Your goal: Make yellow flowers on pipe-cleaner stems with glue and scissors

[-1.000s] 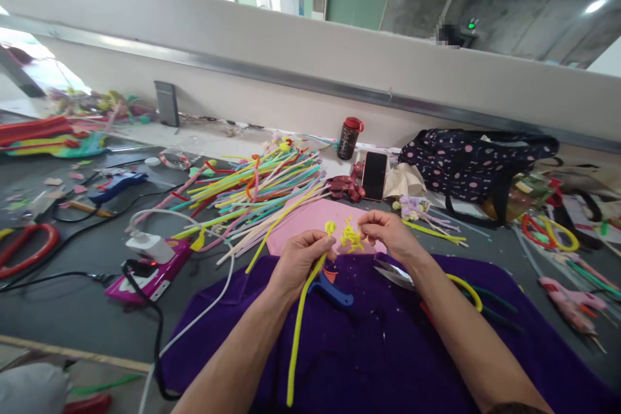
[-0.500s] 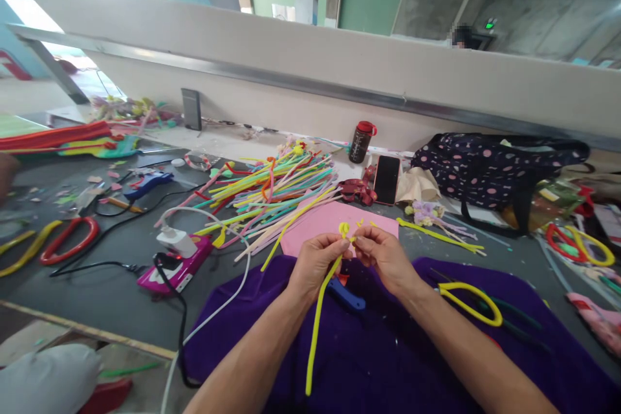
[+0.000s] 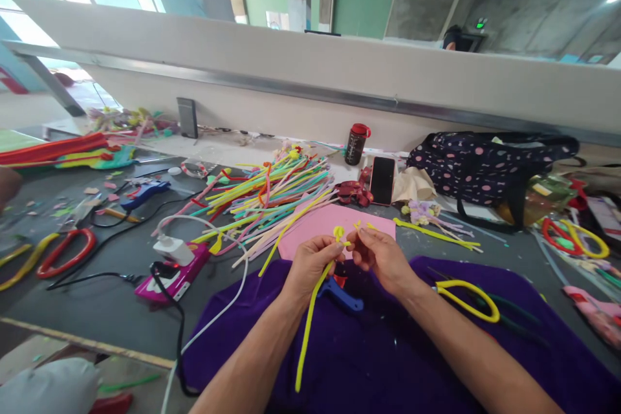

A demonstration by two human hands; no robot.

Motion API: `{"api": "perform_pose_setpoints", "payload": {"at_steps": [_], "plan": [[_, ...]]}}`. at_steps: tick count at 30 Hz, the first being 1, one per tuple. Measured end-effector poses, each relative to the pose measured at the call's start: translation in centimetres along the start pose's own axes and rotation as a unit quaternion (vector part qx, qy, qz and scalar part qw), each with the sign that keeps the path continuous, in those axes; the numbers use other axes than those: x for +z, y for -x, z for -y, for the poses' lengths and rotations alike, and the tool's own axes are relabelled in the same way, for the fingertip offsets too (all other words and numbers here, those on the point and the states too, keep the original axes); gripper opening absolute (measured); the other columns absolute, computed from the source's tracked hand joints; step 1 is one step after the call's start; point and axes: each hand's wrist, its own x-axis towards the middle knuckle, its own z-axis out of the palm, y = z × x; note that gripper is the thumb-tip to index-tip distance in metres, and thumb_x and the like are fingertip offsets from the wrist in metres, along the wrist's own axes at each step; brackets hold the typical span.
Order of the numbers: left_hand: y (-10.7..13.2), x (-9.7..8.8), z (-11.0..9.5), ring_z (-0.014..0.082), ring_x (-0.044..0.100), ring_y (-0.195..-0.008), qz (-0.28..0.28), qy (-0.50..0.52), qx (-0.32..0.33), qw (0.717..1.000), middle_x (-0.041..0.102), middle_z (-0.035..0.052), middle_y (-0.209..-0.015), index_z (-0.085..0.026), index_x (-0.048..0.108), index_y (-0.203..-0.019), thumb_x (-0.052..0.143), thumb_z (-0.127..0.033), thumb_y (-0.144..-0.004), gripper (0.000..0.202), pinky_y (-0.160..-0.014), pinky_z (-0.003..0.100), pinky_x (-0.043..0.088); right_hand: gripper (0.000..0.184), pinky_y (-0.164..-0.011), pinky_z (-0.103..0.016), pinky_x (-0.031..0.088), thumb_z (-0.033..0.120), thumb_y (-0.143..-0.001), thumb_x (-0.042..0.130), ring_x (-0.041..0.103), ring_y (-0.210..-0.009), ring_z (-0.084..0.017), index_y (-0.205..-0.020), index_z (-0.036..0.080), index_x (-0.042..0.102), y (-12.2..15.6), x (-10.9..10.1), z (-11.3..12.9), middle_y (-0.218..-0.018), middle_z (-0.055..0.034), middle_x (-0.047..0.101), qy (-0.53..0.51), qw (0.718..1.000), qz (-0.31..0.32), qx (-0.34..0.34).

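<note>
Over the dark purple cloth [image 3: 369,362], the tail of a long, fuzzy yellow stem [image 3: 307,333] is hung between six and seven o'clock from the left hand [image 3: 310,265]; a curved blue handle [image 3: 344,297] is seen at four. Its small curled yellow head [image 3: 339,233] could be pulled loose by too hard a tug, or the stem lost through a slack pinch. The stem is held between closed left thumb and forefinger, its head just beyond them at one o'clock. At three, the right hand [image 3: 383,259] is kept nearly closed; whether anything is gripped cannot be told. Farther, at two, small yellow scraps [image 3: 358,224] on the flat pink sheet [image 3: 349,215] could be scattered if brushed.
</note>
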Motion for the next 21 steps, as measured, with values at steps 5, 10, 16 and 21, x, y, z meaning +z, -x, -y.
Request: {"api": "perform_pose_setpoints", "payload": {"at_steps": [5, 10, 16, 21], "plan": [[0.19, 0.16, -0.19, 0.0027, 0.040, -0.033, 0.001, -0.014, 0.003, 1.000, 0.057, -0.0014, -0.052, -0.012, 0.057, -0.066, 0.066, -0.034, -0.063, 0.024, -0.033, 0.016, 0.024, 0.022, -0.038, -0.018, 0.029, 0.038, -0.075, 0.057, 0.049, -0.048, -0.009, -0.081, 0.017, 0.061, 0.18, 0.11, -0.06, -0.066, -0.0007, 0.059, 0.046, 0.999, 0.020, -0.006], [0.35, 0.31, -0.33, 0.0023, 0.039, -0.033, 0.009, -0.022, 0.008, 1.000, 0.056, -0.0026, -0.050, -0.012, 0.057, -0.067, 0.065, -0.032, -0.066, 0.021, -0.034, 0.015, 0.025, 0.015, -0.039, -0.018, 0.030, 0.032, -0.073, 0.060, 0.048, -0.045, -0.008, -0.071, 0.017, 0.059, 0.21, 0.11, -0.04, -0.059, 0.0018, 0.057, 0.087, 0.996, 0.015, -0.011], [0.11, 0.02, -0.09, 0.0022, 0.038, -0.032, 0.020, -0.014, 0.000, 1.000, 0.054, -0.0028, -0.048, -0.012, 0.057, -0.063, 0.061, -0.035, -0.069, 0.024, -0.033, 0.015, 0.023, 0.013, -0.038, -0.017, 0.029, 0.027, -0.071, 0.061, 0.047, -0.045, -0.006, -0.068, 0.014, 0.059, 0.02, -0.25, 0.03, -0.059, 0.0014, 0.057, 0.061, 0.998, 0.022, 0.007], [-0.16, -0.15, 0.09, 0.0019, 0.039, -0.032, 0.011, 0.012, -0.010, 1.000, 0.055, -0.0028, -0.050, -0.012, 0.057, -0.065, 0.061, -0.036, -0.069, 0.025, -0.033, 0.015, 0.024, 0.015, -0.037, -0.016, 0.029, 0.028, -0.069, 0.064, 0.045, -0.043, -0.005, -0.069, 0.014, 0.060, -0.24, -0.42, -0.42, -0.064, 0.0005, 0.058, -0.022, 0.999, 0.016, 0.042]]}}
